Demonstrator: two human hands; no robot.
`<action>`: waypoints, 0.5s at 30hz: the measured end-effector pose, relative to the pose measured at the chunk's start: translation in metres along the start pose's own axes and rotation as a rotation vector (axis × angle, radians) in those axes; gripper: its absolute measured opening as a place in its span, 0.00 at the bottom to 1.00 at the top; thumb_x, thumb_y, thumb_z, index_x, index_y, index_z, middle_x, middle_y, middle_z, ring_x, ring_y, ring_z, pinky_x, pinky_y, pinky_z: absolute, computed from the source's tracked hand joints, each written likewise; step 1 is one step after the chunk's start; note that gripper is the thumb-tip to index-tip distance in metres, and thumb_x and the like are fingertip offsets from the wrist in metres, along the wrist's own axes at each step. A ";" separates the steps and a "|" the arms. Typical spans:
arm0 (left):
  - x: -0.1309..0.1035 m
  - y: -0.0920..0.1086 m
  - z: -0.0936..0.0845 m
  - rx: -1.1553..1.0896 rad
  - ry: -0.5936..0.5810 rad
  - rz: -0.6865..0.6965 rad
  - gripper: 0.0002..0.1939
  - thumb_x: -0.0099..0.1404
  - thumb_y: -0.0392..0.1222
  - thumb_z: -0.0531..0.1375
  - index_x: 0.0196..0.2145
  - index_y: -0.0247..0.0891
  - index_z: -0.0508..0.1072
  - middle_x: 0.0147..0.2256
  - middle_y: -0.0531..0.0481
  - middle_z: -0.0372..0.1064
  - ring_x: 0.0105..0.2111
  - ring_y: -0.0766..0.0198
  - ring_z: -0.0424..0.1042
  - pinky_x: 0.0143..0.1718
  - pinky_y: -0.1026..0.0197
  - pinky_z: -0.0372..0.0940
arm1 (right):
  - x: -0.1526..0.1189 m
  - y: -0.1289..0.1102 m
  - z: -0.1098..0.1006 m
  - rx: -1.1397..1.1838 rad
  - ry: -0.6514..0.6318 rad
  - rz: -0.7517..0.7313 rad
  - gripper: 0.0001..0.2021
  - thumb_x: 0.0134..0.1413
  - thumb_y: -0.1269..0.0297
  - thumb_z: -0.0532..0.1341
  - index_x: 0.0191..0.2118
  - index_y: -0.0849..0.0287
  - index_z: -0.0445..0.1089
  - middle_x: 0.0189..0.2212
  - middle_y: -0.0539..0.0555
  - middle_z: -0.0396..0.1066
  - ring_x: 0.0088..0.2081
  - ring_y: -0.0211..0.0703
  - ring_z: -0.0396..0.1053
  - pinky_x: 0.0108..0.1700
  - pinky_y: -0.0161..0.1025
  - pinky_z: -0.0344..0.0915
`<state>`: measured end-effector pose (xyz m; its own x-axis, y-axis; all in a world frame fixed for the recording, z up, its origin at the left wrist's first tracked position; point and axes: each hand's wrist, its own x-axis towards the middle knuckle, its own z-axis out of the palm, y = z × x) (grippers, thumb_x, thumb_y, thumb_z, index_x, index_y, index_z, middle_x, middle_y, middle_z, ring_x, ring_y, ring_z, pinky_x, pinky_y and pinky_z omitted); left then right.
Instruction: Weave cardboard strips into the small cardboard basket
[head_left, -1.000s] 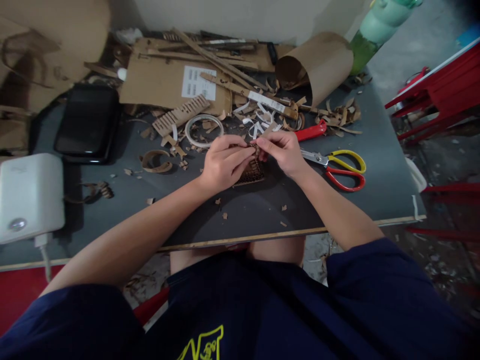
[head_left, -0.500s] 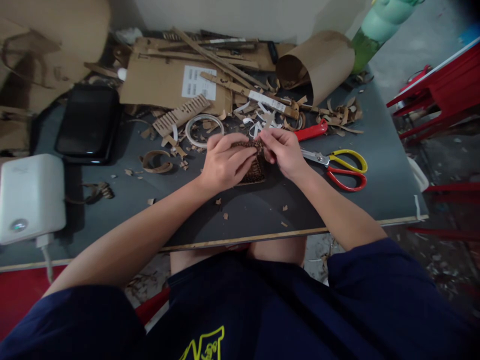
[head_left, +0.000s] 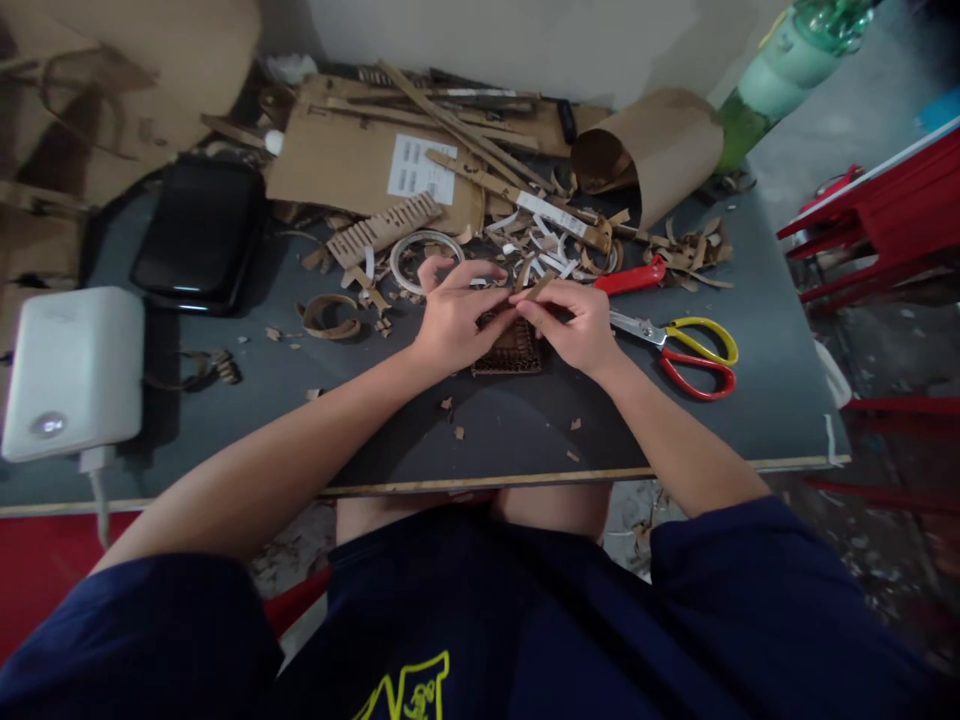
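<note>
A small brown square frame of corrugated cardboard (head_left: 512, 357) lies flat on the table under my fingertips, its upper part hidden by my hands. Above it, my right hand (head_left: 576, 325) pinches a short cardboard strip (head_left: 538, 288) between thumb and forefinger. The thumb and forefinger of my left hand (head_left: 459, 315) close on the strip's near end, touching the right fingertips, while its other fingers are raised and bent. To the right lie scissors (head_left: 664, 345) with one yellow and one red handle, and a red-handled cutter (head_left: 631, 277).
Behind my hands are a tape ring (head_left: 411, 240), white paper scraps, a cardboard sheet (head_left: 337, 150) and a cardboard tube (head_left: 679, 150). A green bottle (head_left: 772, 90) stands at the back right. On the left are a black case (head_left: 196, 235) and a white power bank (head_left: 79, 375) with a cable.
My left fingers have come off the cardboard frame and now meet the right fingertips at the strip. The strip has tilted lower. The view has shifted slightly.
</note>
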<state>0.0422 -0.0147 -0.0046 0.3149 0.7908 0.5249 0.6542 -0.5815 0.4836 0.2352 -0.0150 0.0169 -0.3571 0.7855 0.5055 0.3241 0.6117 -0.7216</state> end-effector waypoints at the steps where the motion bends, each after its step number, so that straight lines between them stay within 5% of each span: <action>1: 0.000 0.000 0.000 0.000 0.007 -0.001 0.14 0.71 0.48 0.56 0.33 0.40 0.77 0.47 0.45 0.76 0.50 0.52 0.73 0.59 0.40 0.52 | 0.000 0.000 0.000 -0.005 0.010 0.012 0.11 0.63 0.57 0.63 0.39 0.56 0.80 0.35 0.51 0.81 0.30 0.36 0.76 0.31 0.34 0.71; 8: 0.000 -0.003 -0.001 -0.022 0.058 -0.013 0.14 0.68 0.49 0.59 0.29 0.41 0.77 0.46 0.47 0.76 0.46 0.54 0.74 0.58 0.41 0.54 | -0.001 0.006 0.000 -0.274 0.058 -0.297 0.09 0.64 0.64 0.63 0.46 0.54 0.80 0.39 0.52 0.83 0.35 0.39 0.79 0.38 0.37 0.74; 15: -0.001 -0.004 0.001 -0.025 0.081 0.088 0.15 0.70 0.47 0.58 0.27 0.40 0.75 0.41 0.46 0.77 0.45 0.53 0.74 0.54 0.41 0.56 | -0.002 0.002 -0.001 -0.245 0.059 -0.210 0.10 0.66 0.63 0.60 0.42 0.53 0.80 0.38 0.51 0.83 0.39 0.42 0.80 0.42 0.40 0.75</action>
<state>0.0401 -0.0131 -0.0071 0.3130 0.7189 0.6206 0.6087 -0.6535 0.4499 0.2373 -0.0152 0.0153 -0.3895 0.6396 0.6627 0.4526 0.7596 -0.4671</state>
